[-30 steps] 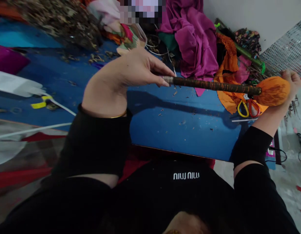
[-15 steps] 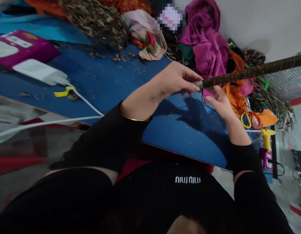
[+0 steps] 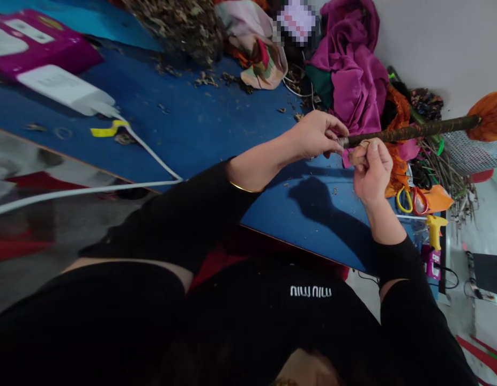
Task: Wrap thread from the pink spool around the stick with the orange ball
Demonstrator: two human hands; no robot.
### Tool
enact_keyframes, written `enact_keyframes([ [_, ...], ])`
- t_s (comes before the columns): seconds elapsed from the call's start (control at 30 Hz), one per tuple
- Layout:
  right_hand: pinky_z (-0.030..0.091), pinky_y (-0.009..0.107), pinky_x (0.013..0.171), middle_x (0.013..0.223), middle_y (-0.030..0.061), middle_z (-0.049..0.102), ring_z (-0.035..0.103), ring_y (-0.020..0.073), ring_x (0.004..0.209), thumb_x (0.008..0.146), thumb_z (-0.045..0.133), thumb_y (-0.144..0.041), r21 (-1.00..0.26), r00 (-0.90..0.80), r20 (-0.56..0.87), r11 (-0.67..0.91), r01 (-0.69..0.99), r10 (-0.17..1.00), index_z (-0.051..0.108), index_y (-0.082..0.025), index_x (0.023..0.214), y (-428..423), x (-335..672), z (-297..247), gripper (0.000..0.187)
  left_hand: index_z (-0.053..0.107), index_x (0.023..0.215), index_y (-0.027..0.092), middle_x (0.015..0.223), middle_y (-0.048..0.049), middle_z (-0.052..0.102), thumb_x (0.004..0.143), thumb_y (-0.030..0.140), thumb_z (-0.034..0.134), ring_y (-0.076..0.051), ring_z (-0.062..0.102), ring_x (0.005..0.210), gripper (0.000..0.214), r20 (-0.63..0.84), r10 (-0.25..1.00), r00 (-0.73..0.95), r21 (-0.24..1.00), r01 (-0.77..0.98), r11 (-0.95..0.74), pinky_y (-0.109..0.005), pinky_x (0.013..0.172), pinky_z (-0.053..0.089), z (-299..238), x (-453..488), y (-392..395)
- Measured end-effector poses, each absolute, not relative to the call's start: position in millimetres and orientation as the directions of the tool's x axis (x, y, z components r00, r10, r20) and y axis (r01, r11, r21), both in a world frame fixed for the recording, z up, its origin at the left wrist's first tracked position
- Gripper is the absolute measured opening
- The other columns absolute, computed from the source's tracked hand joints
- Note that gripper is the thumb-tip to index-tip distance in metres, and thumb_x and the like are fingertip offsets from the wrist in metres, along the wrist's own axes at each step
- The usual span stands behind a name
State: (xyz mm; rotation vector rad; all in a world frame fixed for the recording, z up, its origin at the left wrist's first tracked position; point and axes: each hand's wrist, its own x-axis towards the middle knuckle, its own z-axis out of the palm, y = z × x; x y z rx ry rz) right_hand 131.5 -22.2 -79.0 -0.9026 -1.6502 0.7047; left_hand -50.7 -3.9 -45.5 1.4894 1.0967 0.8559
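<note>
My left hand (image 3: 318, 135) is closed in a pinch on the near end of a dark brown wrapped stick (image 3: 409, 131). The stick runs to the right and ends in an orange fabric ball (image 3: 491, 115) at the frame's right edge. Just under the stick's near end, my right hand (image 3: 371, 169) has its fingers curled and thumb pressed together, touching the stick's tip; what it holds is too small to make out. Both hands hover over a blue table (image 3: 192, 128).
Magenta cloth (image 3: 353, 69) and orange cloth are piled at the back right. Scissors with yellow and red handles (image 3: 411, 199) and a yellow glue gun (image 3: 435, 228) lie at the right. At the left are a white adapter with cord (image 3: 67, 91) and a purple box (image 3: 35, 43); dried plant bits (image 3: 179, 21) lie at the back.
My right hand let go of the orange ball end and came to the stick's near tip, closing there. The stick's far end rose and swung right.
</note>
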Motion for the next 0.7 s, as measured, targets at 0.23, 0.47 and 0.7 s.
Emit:
enact_keyframes([
  [0.23,0.035,0.027,0.048,0.062,-0.0050,0.039,0.032,0.0072,0.046,0.101,0.053,-0.072,-0.851,-0.093,0.459,0.467,0.239,0.884,0.061,-0.024,0.077,-24.2,146.2,-71.1,0.054,0.065,0.137,0.013,0.078,-0.0054,0.076,0.080,0.016,0.080,-0.019,0.072,0.069,0.059,-0.087,0.940,0.329,0.982,0.189,0.025,-0.033,0.068,0.055,-40.5,-53.9,-9.5],
  [0.47,0.037,0.027,0.050,0.066,-0.0030,0.046,0.038,0.0081,0.051,0.101,0.052,-0.072,-0.855,-0.083,0.452,0.458,0.242,0.888,0.066,-0.025,0.082,-37.7,139.4,-69.0,0.053,0.073,0.123,0.012,0.080,-0.0091,0.076,0.079,0.019,0.080,-0.020,0.072,0.071,0.045,-0.104,0.937,0.334,0.979,0.198,0.038,-0.038,0.068,0.057,-43.3,-53.6,-8.9],
  [0.7,0.056,0.034,0.068,0.071,-0.0016,0.056,0.060,0.0134,0.065,0.105,0.052,-0.063,-0.760,-0.146,0.569,0.585,0.283,0.809,0.065,-0.027,0.080,-48.8,134.9,-56.7,0.046,0.080,0.109,0.013,0.080,-0.0094,0.075,0.080,0.023,0.077,-0.019,0.070,0.070,0.032,-0.075,0.943,0.323,0.976,0.216,0.004,-0.036,0.067,0.058,-52.0,-52.6,-4.1],
])
